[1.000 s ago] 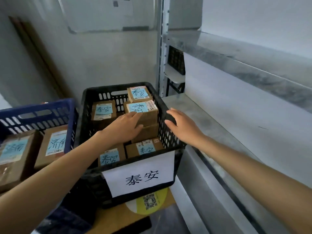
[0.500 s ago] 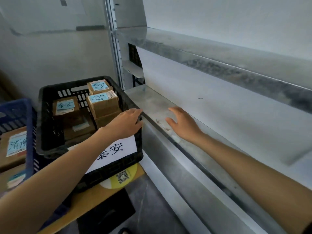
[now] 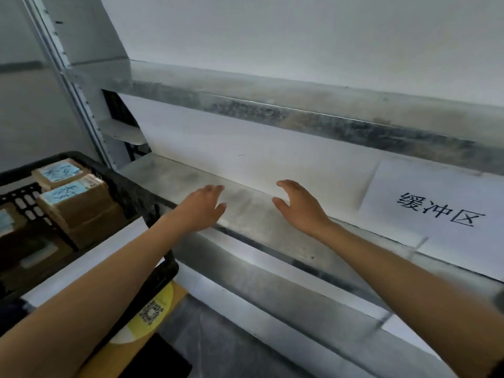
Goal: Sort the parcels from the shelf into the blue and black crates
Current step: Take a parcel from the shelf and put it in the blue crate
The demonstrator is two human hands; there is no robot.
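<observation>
While parcels (image 3: 74,198) sit in black crate (image 3: 130,190), left grip (image 3: 198,211) nearby, spread.

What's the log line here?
left hand: open, empty, over grey metal shelf | right hand: open, empty | black plastic crate: holds brown cardboard parcels

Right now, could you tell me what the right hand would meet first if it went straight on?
Probably the white back panel; the right hand points across the bare shelf, though depth is unclear.

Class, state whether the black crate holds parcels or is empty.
Not empty: brown parcels with blue labels stacked inside the black crate. How full, cannot tell; its left is cut off.
</observation>
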